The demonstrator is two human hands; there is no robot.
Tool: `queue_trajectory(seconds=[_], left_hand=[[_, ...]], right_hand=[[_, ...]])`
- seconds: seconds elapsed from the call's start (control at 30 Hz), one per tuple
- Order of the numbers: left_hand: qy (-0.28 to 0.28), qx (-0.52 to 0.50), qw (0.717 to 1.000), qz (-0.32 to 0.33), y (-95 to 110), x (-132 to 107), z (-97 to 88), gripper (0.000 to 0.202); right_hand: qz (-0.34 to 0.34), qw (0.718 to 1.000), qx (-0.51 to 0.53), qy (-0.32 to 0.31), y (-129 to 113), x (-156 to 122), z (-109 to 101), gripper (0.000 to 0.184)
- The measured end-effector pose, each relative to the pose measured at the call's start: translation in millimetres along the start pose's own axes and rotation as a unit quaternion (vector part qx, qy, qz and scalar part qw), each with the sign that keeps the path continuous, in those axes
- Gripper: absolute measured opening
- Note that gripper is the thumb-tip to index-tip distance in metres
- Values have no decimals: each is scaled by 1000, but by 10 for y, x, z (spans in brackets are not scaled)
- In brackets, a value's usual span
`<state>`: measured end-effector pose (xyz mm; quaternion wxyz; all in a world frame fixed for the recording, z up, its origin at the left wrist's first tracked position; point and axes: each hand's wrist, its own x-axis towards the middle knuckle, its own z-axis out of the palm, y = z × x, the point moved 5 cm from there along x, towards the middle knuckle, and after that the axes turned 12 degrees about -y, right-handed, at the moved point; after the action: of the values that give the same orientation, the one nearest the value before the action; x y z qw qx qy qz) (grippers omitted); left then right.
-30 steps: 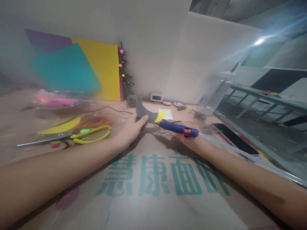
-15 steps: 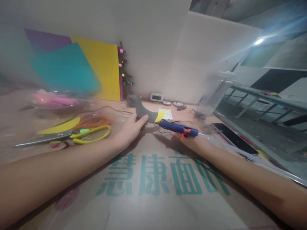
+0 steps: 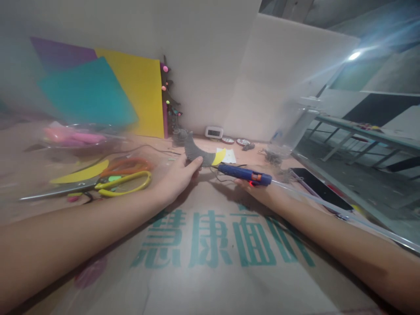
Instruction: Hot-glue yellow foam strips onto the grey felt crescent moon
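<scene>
Pinched between thumb and fingers of my left hand (image 3: 188, 168) is a crescent wrapped in grey yarn (image 3: 200, 154), held up above the table. Its right end is bare and yellow (image 3: 219, 156). A blue hot glue gun (image 3: 239, 172) is in my right hand (image 3: 252, 189), whose closed fingers are mostly hidden under it. The nozzle is close to the edge where grey yarn meets yellow; whether it touches, I cannot tell. A red light glows on the gun, and a long clear glue stick (image 3: 308, 198) sticks out of its back.
Scissors (image 3: 124, 186) with a yellow and an orange handle lie at left beside a yellow crescent (image 3: 83, 172). Behind them is a clear bowl of pink items (image 3: 77, 136). A small clock (image 3: 214, 132) stands at the back wall. A phone (image 3: 321, 189) lies right.
Both hands, the crescent and the glue gun hold almost the same position. The view has shifted very slightly.
</scene>
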<state>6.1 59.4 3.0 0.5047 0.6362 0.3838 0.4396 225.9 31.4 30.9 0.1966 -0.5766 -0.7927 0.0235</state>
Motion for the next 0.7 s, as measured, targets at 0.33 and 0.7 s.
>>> queue_trajectory(seconds=[0.33, 0.7], left_hand=[[5, 15, 1000, 6, 4, 6, -15, 27], [2, -5, 1000, -5, -11, -7, -4, 27]], right_hand=[[-23, 999, 21, 15, -45, -14, -34, 26], [-24, 999, 21, 25, 48, -2, 7, 30]])
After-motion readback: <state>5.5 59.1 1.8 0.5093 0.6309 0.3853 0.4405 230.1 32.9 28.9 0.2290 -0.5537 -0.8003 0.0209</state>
